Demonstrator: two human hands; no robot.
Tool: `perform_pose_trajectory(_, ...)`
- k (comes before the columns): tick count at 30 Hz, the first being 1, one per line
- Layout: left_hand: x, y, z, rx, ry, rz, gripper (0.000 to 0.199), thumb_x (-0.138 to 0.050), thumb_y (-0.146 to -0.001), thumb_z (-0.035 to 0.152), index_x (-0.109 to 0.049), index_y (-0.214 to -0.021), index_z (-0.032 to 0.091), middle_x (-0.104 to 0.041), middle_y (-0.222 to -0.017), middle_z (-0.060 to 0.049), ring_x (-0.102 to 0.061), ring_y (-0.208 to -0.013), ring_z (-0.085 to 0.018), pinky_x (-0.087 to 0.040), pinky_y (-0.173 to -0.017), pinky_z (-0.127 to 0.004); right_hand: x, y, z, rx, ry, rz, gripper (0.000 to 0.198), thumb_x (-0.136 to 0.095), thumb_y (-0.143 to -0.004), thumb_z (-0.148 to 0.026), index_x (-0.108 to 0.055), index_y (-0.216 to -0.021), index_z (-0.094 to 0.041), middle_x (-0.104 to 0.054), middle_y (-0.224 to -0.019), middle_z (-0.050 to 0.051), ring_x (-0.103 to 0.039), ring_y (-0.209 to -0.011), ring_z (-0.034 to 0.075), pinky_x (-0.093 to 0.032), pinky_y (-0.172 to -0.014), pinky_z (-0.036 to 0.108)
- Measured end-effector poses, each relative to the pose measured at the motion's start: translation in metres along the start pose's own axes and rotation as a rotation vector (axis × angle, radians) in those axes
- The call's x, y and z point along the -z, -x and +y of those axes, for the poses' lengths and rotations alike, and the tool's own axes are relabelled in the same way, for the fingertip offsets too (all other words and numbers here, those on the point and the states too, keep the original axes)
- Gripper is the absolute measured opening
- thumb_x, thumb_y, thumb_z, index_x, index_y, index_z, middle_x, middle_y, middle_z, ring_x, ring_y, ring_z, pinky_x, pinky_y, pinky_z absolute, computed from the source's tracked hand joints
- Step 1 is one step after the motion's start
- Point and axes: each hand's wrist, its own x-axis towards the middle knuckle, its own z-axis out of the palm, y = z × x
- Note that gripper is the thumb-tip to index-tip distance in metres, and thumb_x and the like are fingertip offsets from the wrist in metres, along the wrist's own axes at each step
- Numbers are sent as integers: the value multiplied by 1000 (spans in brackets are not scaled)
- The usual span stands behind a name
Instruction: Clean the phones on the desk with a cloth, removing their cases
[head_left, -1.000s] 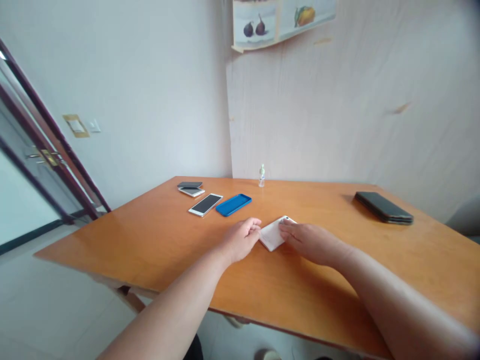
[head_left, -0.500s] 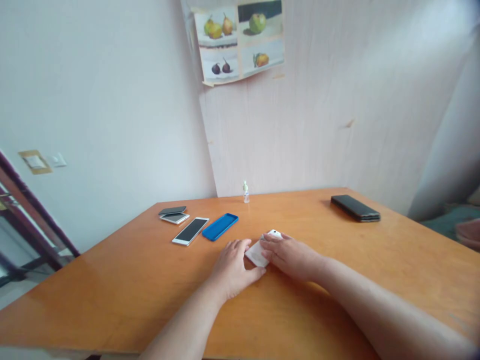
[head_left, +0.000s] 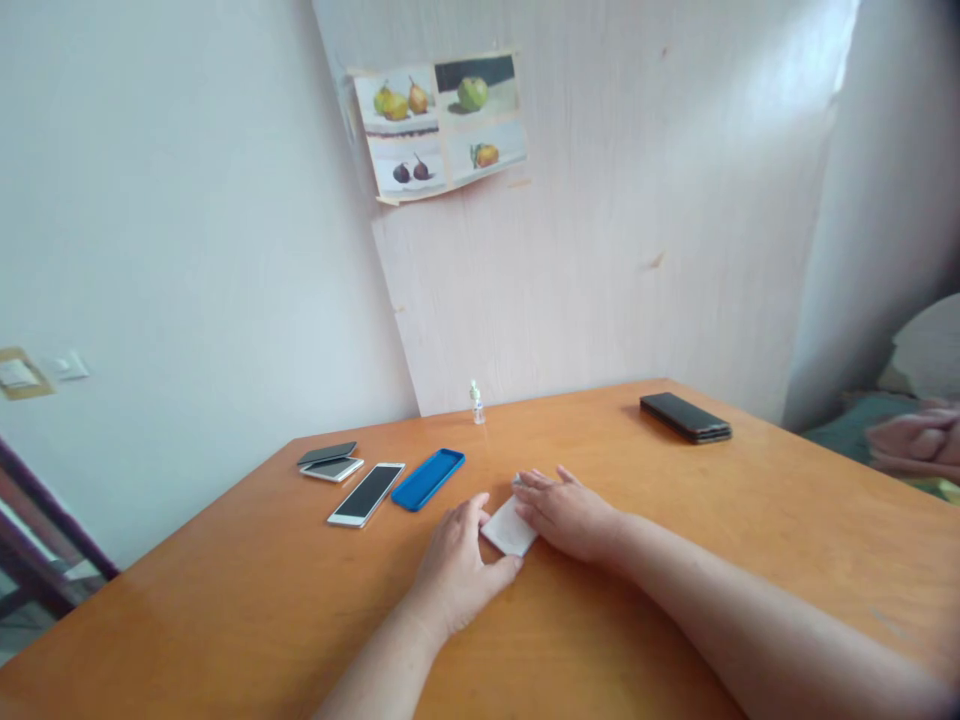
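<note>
A white smartphone (head_left: pixel 511 529) lies face down on the wooden table in front of me. My left hand (head_left: pixel 466 560) spans its near end, with the thumb at the near corner and the fingers at the left corner. My right hand (head_left: pixel 566 512) rests flat over the phone's far part, fingers stretched and slightly spread, hiding that end. Whether something thin is under the right palm cannot be seen. Left of my hands are a blue phone case (head_left: pixel 428 480), hollow side up, and a white phone (head_left: pixel 367 495) with a dark screen.
At the table's (head_left: pixel 225 590) far left, a dark flat phone or cover (head_left: pixel 328 454) leans on another white phone (head_left: pixel 334 469). A small clear pump bottle (head_left: pixel 477 404) stands by the wall. Stacked black phones or cases (head_left: pixel 685 416) lie at the far right.
The view has shifted. My right hand now covers the phone's far end, where the camera lens showed before. The left hand stays at the near end.
</note>
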Motion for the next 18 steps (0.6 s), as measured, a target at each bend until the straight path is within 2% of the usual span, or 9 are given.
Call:
perform_pose_trajectory(2,0,0,0,2,2,1,69,-70,-71,39,-45,-132,22,-61,-122,-10,-55,-119,-27,-41,-103,-41,0,-1,9,-74,38,11,50,-30,-98,-37,-49,-139,-15,-40,-149,20,-38,-138,33,-21,-110,65)
perform_pose_trajectory(3,0,0,0,2,3,0,69,-69,-71,39,-45,-132,22,-61,-122,-10,-55,-119,-27,-41,-103,-41,0,1,8,-60,41,10,50,-31,-98,-37,-49,-139,-14,-40,-149,21,-37,-138,33,-22,-110,64)
perform_pose_trajectory(5,0,0,-1,3,2,0,68,-69,-71,38,-44,-133,21,-62,-122,-10,-55,-118,-27,-41,-103,-41,0,7,-5,51,16,2,49,-32,-98,-38,-49,-138,-15,-43,-148,20,-39,-137,32,-22,-112,61)
perform_pose_trajectory(8,0,-1,-4,-8,-12,-11,71,-68,-70,31,-42,-135,19,-61,-124,-12,-56,-118,-27,-43,-101,-40,0,16,-29,268,-50,-17,46,-30,-100,-40,-51,-136,-22,-50,-143,13,-46,-132,27,-23,-114,54)
perform_pose_trajectory(10,0,-2,-4,-13,-13,-16,72,-68,-70,30,-42,-136,18,-61,-125,-13,-56,-118,-27,-43,-100,-39,1,17,-32,320,-43,-18,43,-29,-101,-38,-52,-134,-25,-55,-138,11,-48,-130,25,-25,-113,52)
perform_pose_trajectory(12,1,-2,-3,-7,-6,-14,70,-69,-72,35,-43,-134,19,-62,-122,-11,-56,-117,-27,-43,-101,-39,3,15,-21,254,42,-7,41,-30,-100,-34,-56,-130,-22,-57,-134,13,-47,-131,27,-29,-110,55)
perform_pose_trajectory(16,4,-1,1,-13,-19,-13,64,-70,-72,39,-48,-130,21,-63,-120,-9,-56,-117,-26,-41,-102,-39,7,10,8,-34,234,12,41,-33,-98,-31,-60,-124,-13,-56,-132,24,-48,-127,34,-34,-104,62)
perform_pose_trajectory(18,5,-2,3,-35,-38,-16,56,-70,-73,39,-53,-123,22,-63,-119,-8,-55,-115,-26,-41,-100,-38,6,13,6,-32,269,-3,41,-34,-98,-32,-64,-118,-11,-58,-127,25,-51,-124,35,-37,-102,61)
